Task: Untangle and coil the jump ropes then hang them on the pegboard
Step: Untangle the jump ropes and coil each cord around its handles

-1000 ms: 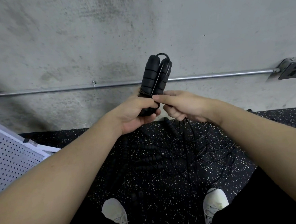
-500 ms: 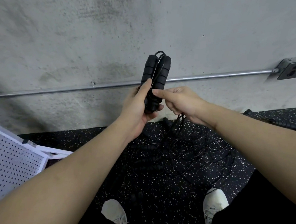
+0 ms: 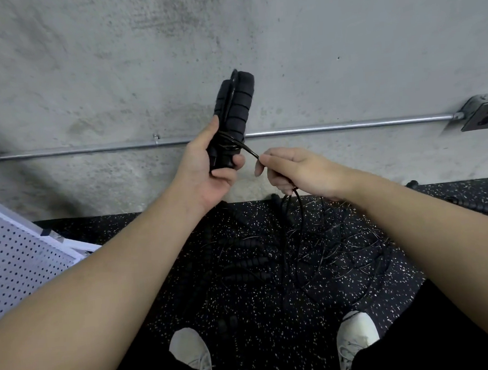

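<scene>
A bare grey concrete wall (image 3: 314, 50) fills the upper half of the scene, and everything else is placed against it. A thin galvanised metal conduit pipe (image 3: 348, 125) runs level across the wall to a grey metal outlet box (image 3: 482, 113) at its right end. At the foot of the wall lies black rubber flooring flecked with white (image 3: 275, 312), where a loose tangle of thin black jump rope cords (image 3: 328, 245) and several ribbed black foam handles (image 3: 246, 262) sprawl just out from the wall, evidently awaiting sorting. A white perforated metal pegboard (image 3: 14, 258) leans low at the wall's left, probably staged for hanging. 2 white sneakers (image 3: 191, 353) stand further from the wall.

In front of the wall, over the conduit, the left hand (image 3: 207, 170) holds 2 black ribbed foam jump rope handles (image 3: 236, 110) upright and side by side, fingers and thumb wrapped round their lower ends, likely so they act as a core for the coil. A few turns of thin black cord (image 3: 247, 149) cross the handles there. The right hand (image 3: 296, 169), just right of them, pinches that cord between thumb and forefinger, other fingers curled, keeping it taut; the slack drops from the fist to the pile below.
</scene>
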Demonstrator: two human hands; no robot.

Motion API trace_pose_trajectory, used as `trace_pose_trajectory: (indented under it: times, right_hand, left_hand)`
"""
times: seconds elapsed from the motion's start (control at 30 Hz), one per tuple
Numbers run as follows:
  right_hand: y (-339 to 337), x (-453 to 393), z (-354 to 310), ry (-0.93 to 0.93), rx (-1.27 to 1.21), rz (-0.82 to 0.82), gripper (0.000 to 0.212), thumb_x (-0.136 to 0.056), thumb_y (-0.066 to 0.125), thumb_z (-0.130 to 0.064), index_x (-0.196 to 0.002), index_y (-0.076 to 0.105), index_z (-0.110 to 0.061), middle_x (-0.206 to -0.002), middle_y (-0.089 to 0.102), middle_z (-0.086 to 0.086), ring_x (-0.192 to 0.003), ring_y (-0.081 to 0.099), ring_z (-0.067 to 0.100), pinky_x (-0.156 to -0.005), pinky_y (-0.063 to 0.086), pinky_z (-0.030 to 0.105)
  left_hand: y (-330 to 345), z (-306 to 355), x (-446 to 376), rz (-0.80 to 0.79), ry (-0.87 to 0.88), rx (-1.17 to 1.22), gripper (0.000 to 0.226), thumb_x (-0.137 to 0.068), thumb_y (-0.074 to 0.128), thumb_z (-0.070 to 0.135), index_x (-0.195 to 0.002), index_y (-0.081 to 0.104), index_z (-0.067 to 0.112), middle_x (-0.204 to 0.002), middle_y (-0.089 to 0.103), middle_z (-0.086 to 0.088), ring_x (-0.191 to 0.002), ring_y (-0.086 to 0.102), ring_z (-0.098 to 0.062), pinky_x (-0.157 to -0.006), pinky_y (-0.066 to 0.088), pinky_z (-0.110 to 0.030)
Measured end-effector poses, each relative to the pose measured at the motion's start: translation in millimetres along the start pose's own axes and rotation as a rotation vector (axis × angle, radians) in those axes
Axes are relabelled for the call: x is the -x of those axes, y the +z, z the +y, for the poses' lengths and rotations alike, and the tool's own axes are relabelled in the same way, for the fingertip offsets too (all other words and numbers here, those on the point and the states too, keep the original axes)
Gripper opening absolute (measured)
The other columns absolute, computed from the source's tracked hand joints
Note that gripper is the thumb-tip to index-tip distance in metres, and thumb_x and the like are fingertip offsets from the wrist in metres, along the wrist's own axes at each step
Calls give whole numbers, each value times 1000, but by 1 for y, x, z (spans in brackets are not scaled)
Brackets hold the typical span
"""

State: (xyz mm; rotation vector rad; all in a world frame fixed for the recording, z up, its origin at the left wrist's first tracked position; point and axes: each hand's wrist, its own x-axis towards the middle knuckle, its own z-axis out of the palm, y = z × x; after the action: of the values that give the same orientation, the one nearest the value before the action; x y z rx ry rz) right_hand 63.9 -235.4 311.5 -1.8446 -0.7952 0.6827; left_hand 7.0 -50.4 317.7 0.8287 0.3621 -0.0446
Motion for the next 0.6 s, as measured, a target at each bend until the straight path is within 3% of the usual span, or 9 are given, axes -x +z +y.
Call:
trace_pose_trajectory:
  times: [0.07,0.17,0.27,0.33,0.43,0.5,0.53,0.6]
  right_hand:
    - [-5,2,-1,15,57,-31,38,-107,45,-38,-84,62,-14,-56,44,-1,-55,43,16,-68,46,25]
    - [-14,5,0,64,150,7,47,-97,59,-49,-66,53,-15,-52,45,-3,-51,41,13,-65,44,24]
    - [-19,7,1,69,233,19,48,-90,65,-54,-64,54,-15,-51,48,-4,-48,41,10,-54,41,16]
    - [-22,5,6,52,292,-4,42,-85,68,-55,-68,61,-17,-56,52,-5,-51,45,7,-56,41,14]
    - [-25,4,10,-14,300,-44,13,-89,74,-34,-93,75,-22,-85,73,-7,-77,65,2,-80,48,17]
    - [-27,9,9,-112,278,-61,14,-91,73,-18,-104,72,-18,-101,74,-6,-95,68,-2,-87,49,13]
    - [-29,13,8,-115,256,-67,8,-93,69,-10,-98,70,-16,-96,71,-5,-92,67,-5,-83,48,8]
    - [-37,18,12,-42,292,-77,27,-96,56,4,-77,59,-15,-78,62,-6,-72,61,-2,-69,45,3]
  left_hand:
    - [-1,1,2,-74,-42,-28,43,-97,55,47,-122,59,12,-89,62,1,-47,51,-10,-26,20,-12]
    - [-1,0,5,-143,-99,-118,40,-98,51,45,-111,67,12,-95,70,0,-45,49,-8,-27,16,-10]
    - [-3,0,5,-198,-144,-201,40,-95,53,46,-105,72,12,-95,73,-1,-43,48,-8,-27,16,-10]
    - [-5,-1,5,-250,-192,-255,40,-92,55,46,-105,72,12,-99,71,-3,-42,48,-9,-26,18,-10]
    - [-6,0,7,-291,-268,-364,39,-91,57,45,-108,66,12,-94,63,-9,-42,50,-12,-25,20,-11]
    - [-4,-1,9,-324,-313,-476,37,-90,59,44,-108,65,12,-91,64,-14,-44,53,-15,-26,23,-10]
    - [-3,-2,11,-337,-331,-538,36,-89,61,43,-107,67,12,-90,66,-15,-46,54,-16,-26,24,-11]
    - [1,-4,14,-333,-351,-648,30,-86,63,41,-99,71,15,-85,68,-10,-47,56,-17,-26,24,-11]
